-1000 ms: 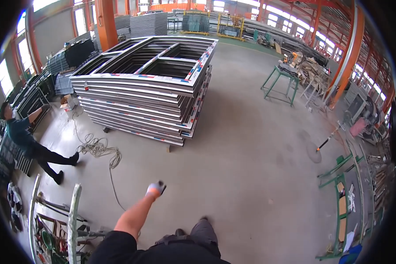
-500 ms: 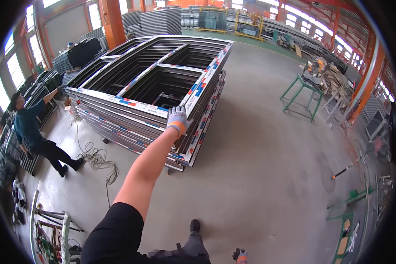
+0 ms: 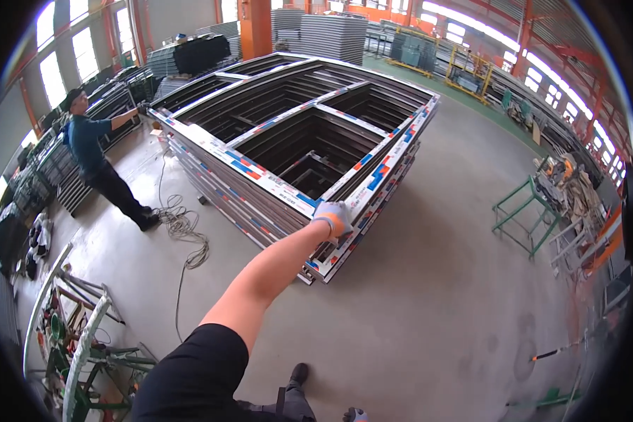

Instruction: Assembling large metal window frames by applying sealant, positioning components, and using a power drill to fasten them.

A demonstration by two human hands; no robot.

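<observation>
A tall stack of dark window frames (image 3: 239, 216) stands ahead of me, their faces covered with white, red and blue film strips. My left hand (image 3: 334, 218), in a grey and orange glove, is closed over the near corner of the top window frame (image 3: 271, 184); its fingertips are partly hidden. This top frame sits slightly out of line with those beneath it. At the lower edge, my right hand (image 3: 356, 415) hangs low beside my leg in a similar glove. The picture cuts it off, and its fingers are too small to read. It touches nothing that I can see.
A co-worker (image 3: 95, 151) at the left reaches one hand to the stack's left corner. Coiled cable (image 3: 186, 232) lies on the floor between us. Metal stands (image 3: 84, 337) are at lower left, a green trestle (image 3: 527, 214) at right, an orange pillar (image 3: 255, 28) behind the stack.
The view has swung left, so the stack appears further right and nearer. My left hand stays at the frame's near corner, now wrapped over it. The co-worker still holds the far-left corner.
</observation>
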